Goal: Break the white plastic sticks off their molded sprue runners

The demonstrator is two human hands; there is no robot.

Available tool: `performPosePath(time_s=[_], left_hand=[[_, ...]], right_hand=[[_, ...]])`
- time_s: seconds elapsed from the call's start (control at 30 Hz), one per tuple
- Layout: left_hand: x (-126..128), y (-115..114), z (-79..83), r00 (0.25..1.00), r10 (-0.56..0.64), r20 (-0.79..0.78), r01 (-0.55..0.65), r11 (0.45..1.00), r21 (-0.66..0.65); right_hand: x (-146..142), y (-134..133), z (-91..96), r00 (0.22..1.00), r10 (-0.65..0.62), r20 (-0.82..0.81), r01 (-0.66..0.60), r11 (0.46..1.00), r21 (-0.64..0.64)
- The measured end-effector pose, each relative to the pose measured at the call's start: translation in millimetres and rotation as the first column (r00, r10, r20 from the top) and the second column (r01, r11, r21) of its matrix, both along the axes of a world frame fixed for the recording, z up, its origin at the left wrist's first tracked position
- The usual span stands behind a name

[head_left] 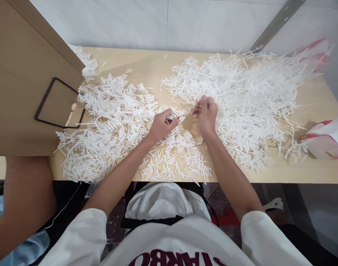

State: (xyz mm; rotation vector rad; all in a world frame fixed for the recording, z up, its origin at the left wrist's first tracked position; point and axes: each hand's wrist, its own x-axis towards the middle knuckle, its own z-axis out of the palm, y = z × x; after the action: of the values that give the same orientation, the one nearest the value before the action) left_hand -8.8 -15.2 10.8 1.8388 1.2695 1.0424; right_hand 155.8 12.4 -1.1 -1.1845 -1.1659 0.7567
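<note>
My left hand is curled round a small bunch of thin white plastic-looking sprigs, whose ends stick out toward the right. A short distance away, my right hand has its fingers pinched together; what they hold, if anything, is too small to make out. Beneath and left of my left hand spreads a pile of short white sprigs. Beyond my right hand lies a larger heap of longer, branching white strands. Loose short pieces are scattered on the table near its front edge.
A big cardboard sheet or box stands at the left, with a black rectangular frame against it. Red-and-white bags lie at the right end of the tan table. A tiled wall is behind; another person's arm shows at left.
</note>
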Motion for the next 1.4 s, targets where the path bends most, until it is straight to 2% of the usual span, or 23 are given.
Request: performPosePath(time_s=[0.13, 0.23, 0.3, 0.33, 0.47, 0.53, 0.7, 0.77, 0.87, 0.97, 1.07, 1.13, 1.2, 1.3, 1.4], left_hand=[[2, 2, -2.8, 0.999, 0.013, -0.032, -0.011, 0.999, 0.053], [2, 4, -6.7, 0.999, 0.021, -0.049, -0.018, 0.998, 0.061], [2, 4, -7.8, 0.999, 0.027, -0.047, -0.025, 0.999, 0.048], [2, 4, -7.6, 0.999, 0.028, -0.041, -0.027, 0.999, 0.04], [4, 4, -3.6, 0.999, 0.033, -0.005, -0.033, 0.999, -0.005], [6, 3, -1.8, 0.999, 0.032, 0.003, -0.032, 0.999, -0.007], [9, -7, -1.8, 0.996, -0.067, -0.056, 0.067, 0.998, 0.0], [9, -10, -2.5, 0.996, -0.073, -0.047, 0.072, 0.997, -0.02], [9, -8, -3.7, 1.0, -0.013, 0.005, 0.013, 1.0, -0.015], [8, -3, -6.6, 1.0, 0.007, -0.005, -0.007, 1.0, 0.015], [7, -1, -9.9, 1.0, 0.02, -0.014, -0.019, 1.0, 0.016], [7, -1, -10.1, 1.0, 0.029, -0.012, -0.029, 1.0, 0.011], [7, -2, -8.1, 0.999, 0.031, 0.017, -0.03, 0.999, -0.011], [9, -2, -3.4, 0.996, 0.026, 0.088, -0.019, 0.997, -0.08], [11, 0, -1.3, 0.997, 0.026, 0.078, -0.018, 0.994, -0.106]], right_hand=[[-4, -7, 9.0, 0.953, 0.125, 0.274, -0.143, 0.989, 0.046], [-8, -13, 14.3, 0.827, 0.228, 0.514, -0.292, 0.955, 0.047], [-9, -15, 14.9, 0.75, 0.27, 0.603, -0.359, 0.933, 0.028], [-8, -15, 14.6, 0.736, 0.26, 0.625, -0.355, 0.934, 0.029], [-13, -19, 12.3, 0.767, 0.085, 0.636, -0.175, 0.981, 0.079], [-17, -21, 10.0, 0.796, 0.037, 0.604, -0.103, 0.992, 0.075], [-3, -5, 0.4, 0.926, -0.129, 0.356, 0.107, 0.991, 0.082], [8, 2, -0.3, 0.945, -0.109, 0.307, 0.096, 0.994, 0.056], [13, 1, 6.4, 0.922, 0.013, 0.387, -0.029, 0.999, 0.036], [5, -9, 16.9, 0.849, 0.092, 0.52, -0.156, 0.984, 0.082], [-1, -16, 22.1, 0.712, 0.228, 0.664, -0.353, 0.934, 0.058], [-1, -17, 21.8, 0.65, 0.252, 0.717, -0.401, 0.915, 0.042], [0, -16, 20.2, 0.651, 0.233, 0.722, -0.373, 0.927, 0.037], [-2, -18, 17.9, 0.709, 0.199, 0.676, -0.275, 0.961, 0.006], [-11, -22, 16.2, 0.757, 0.127, 0.641, -0.145, 0.989, -0.025]])
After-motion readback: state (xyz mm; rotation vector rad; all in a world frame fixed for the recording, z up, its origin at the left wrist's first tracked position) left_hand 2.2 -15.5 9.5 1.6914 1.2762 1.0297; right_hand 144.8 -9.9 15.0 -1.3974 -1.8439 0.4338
